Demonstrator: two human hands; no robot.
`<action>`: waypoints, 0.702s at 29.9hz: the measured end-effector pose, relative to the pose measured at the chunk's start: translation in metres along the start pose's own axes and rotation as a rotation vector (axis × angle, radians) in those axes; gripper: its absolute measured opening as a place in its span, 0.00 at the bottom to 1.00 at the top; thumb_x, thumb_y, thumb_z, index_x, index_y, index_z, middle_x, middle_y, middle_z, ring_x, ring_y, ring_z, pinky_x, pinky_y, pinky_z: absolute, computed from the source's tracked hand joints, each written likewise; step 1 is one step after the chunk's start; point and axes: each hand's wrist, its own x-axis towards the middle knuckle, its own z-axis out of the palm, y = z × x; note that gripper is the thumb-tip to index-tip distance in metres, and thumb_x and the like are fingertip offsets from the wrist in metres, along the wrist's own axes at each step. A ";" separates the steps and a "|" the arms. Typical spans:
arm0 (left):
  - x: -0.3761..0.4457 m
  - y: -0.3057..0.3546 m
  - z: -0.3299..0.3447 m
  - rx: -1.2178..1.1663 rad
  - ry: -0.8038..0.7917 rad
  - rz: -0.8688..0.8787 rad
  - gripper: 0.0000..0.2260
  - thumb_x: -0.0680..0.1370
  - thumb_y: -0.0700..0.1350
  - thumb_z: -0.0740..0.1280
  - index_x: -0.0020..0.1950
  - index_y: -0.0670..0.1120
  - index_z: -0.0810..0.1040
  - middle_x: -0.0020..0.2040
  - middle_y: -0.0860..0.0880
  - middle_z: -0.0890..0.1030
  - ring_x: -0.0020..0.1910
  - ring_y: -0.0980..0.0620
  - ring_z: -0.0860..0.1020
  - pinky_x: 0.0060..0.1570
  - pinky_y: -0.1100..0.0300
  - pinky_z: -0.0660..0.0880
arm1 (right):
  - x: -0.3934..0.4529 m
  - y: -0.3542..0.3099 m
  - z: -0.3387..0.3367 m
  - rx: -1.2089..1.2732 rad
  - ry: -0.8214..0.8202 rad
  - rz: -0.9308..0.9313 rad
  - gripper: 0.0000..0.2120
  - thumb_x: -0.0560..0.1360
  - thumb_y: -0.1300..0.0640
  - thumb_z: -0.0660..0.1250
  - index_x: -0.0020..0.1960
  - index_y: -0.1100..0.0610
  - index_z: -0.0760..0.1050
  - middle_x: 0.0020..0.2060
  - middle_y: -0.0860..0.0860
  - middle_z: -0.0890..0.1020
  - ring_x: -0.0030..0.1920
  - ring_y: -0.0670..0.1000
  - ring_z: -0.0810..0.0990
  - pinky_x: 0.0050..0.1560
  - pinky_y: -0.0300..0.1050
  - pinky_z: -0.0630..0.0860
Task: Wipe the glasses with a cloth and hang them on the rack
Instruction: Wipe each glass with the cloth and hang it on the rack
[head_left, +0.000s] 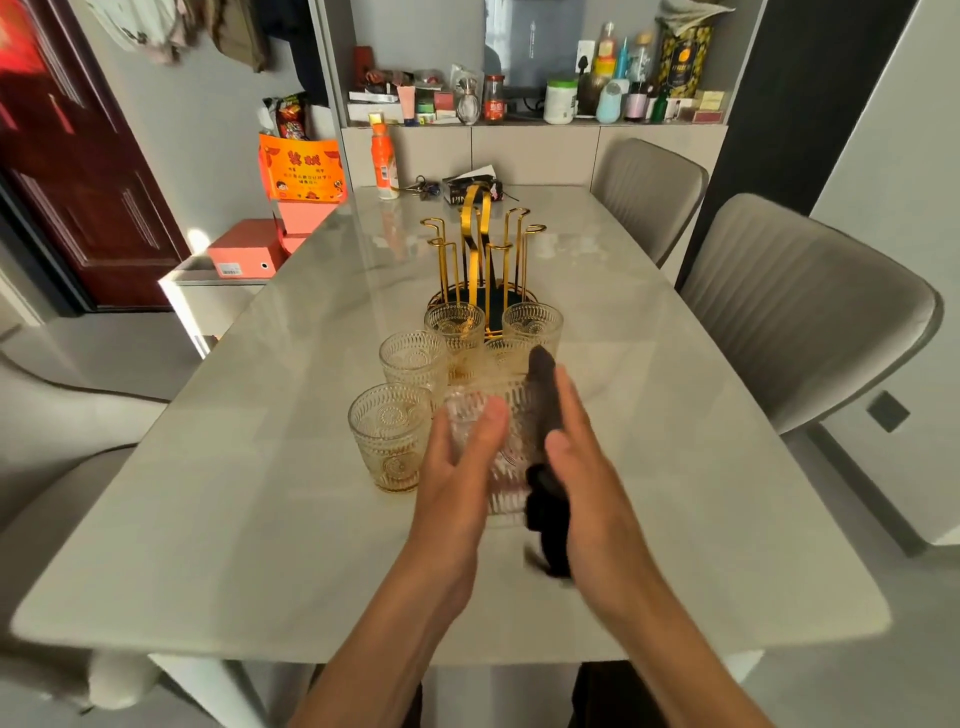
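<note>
— Two hands meet on one glass: our left hand holds its near side, thumb curled over the wall, and our right hand presses a dark cloth flat-fingered against its right side.

— Which way does it point?

— Blurred, but we judge it tipped, long axis running away from us toward the rack, mouth at the far end. We cannot be sure.

— And the rack?

— Straight ahead on the surface, its gold pegs bare and upright. Four more embossed glasses stand upright between us and it, mouths up, left and ahead of our hands.

— So the coming move?

— We think wiping goes on; hanging would mean lifting over those glasses and turning the mouth downward onto a peg. Neither hand is clearly nearer.
</note>
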 end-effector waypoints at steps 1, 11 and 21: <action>-0.003 -0.003 0.002 -0.008 -0.003 0.003 0.56 0.56 0.77 0.75 0.80 0.54 0.66 0.74 0.51 0.76 0.72 0.51 0.75 0.73 0.43 0.70 | 0.005 -0.003 -0.005 0.050 0.024 0.022 0.28 0.80 0.38 0.50 0.79 0.32 0.50 0.77 0.36 0.63 0.76 0.39 0.62 0.79 0.50 0.57; -0.002 -0.005 0.006 -0.101 -0.092 0.078 0.28 0.78 0.63 0.68 0.73 0.50 0.76 0.66 0.48 0.83 0.66 0.47 0.81 0.68 0.45 0.73 | 0.014 -0.009 -0.006 -0.092 0.038 -0.026 0.28 0.79 0.47 0.52 0.77 0.31 0.49 0.80 0.32 0.54 0.79 0.34 0.51 0.82 0.53 0.48; -0.004 -0.001 0.004 -0.154 -0.172 0.075 0.26 0.80 0.61 0.65 0.74 0.49 0.76 0.69 0.46 0.81 0.70 0.47 0.78 0.71 0.45 0.69 | 0.012 -0.014 -0.001 -0.021 0.095 -0.034 0.26 0.83 0.45 0.55 0.79 0.33 0.53 0.79 0.33 0.58 0.79 0.38 0.56 0.81 0.55 0.54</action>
